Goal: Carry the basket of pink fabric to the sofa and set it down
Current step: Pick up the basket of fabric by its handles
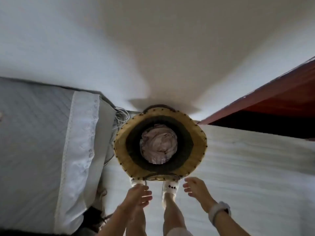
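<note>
A round woven basket (122,150) with a tan rim and dark inner band stands on the pale floor against the wall, seen from straight above. Crumpled pink fabric (158,143) fills its bottom. My left hand (139,195) hovers just short of the basket's near rim, fingers apart, holding nothing. To the right of it, my right hand (196,187), with a watch on the wrist, is also open near the rim and touches nothing. My legs and white shoes show between the hands.
A grey quilted bed or sofa (34,142) with a white lace-edged cover (80,142) lies close on the left. White cables (121,118) hang by the wall. A red-brown wooden door or panel (272,103) stands at the right. Pale floor (247,167) spreads to the right.
</note>
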